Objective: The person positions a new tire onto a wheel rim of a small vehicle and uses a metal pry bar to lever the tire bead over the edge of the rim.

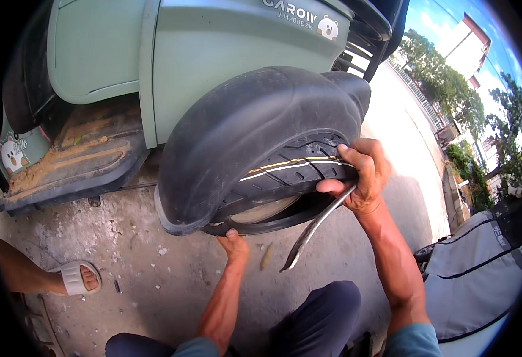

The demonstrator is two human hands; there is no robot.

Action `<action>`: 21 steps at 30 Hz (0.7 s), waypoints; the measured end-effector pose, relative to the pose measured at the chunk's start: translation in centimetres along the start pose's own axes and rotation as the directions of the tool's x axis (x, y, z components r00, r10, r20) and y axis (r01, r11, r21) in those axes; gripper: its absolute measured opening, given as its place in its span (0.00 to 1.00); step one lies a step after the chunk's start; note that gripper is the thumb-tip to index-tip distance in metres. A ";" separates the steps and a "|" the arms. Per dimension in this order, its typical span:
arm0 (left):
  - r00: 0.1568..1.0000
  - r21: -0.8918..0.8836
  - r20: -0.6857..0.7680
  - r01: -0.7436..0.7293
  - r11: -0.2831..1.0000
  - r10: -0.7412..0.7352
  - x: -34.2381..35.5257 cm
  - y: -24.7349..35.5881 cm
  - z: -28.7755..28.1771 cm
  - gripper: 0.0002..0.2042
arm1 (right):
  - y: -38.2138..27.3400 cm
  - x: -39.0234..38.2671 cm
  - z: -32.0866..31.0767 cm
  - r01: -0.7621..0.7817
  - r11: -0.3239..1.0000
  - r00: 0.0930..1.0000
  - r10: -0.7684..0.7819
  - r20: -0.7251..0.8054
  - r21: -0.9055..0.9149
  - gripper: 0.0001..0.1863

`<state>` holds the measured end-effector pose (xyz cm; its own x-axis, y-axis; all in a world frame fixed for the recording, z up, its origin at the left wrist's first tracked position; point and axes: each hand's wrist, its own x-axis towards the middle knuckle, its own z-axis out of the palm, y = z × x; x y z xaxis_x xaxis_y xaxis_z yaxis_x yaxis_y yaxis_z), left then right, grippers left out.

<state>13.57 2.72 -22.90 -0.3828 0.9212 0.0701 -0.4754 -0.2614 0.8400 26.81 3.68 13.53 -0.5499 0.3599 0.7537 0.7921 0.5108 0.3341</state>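
A black tire (pixel 288 169) with grooved tread and yellow and white lines round it sits under the dark fender (pixel 243 113) of a green vehicle. Its near sidewall stands away from the pale rim (pixel 267 210), leaving a dark gap at the right. My left hand (pixel 234 246) is closed on the tire's lower edge from below, its fingertips partly hidden. At the tire's right side, my right hand (pixel 366 174) lays its fingers against the tread. That same hand grips a metal tire lever (pixel 315 231), whose flattened end points down to the left, apart from the tire.
The green body panel (pixel 225 44) rises above the fender. A sandy footboard (pixel 88 152) juts out at the left. Another person's sandalled foot (pixel 79 278) stands on the concrete at lower left. A grey padded cover (pixel 469 279) is at the right, with a sunlit road beyond.
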 end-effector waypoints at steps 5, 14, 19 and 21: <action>0.996 0.126 0.030 -0.092 0.988 0.089 3.9 8.1 -0.8 0.46 | 2.8 -10.0 0.6 -0.442 0.872 0.883 0.464 -0.071 0.209 0.35; 0.960 -0.194 0.190 0.242 0.951 -0.206 1.1 6.6 -1.7 0.51 | 1.1 -11.6 2.8 -0.555 0.767 0.759 0.626 -0.181 0.323 0.30; 0.976 -0.016 0.087 0.201 0.980 -0.198 2.4 5.9 -3.0 0.57 | 0.0 -14.1 3.1 -0.690 0.667 0.646 0.743 -0.176 0.281 0.33; 0.974 0.032 0.187 0.123 0.992 -0.127 3.5 9.8 -1.4 0.52 | -0.6 -16.8 3.8 -0.751 0.561 0.528 0.827 -0.194 0.348 0.34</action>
<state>6.48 3.02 -15.17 -0.1647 0.9844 0.0622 -0.4934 -0.1369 0.8590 34.52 0.28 -1.47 0.4163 0.4612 0.7836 0.7651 0.2879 -0.5759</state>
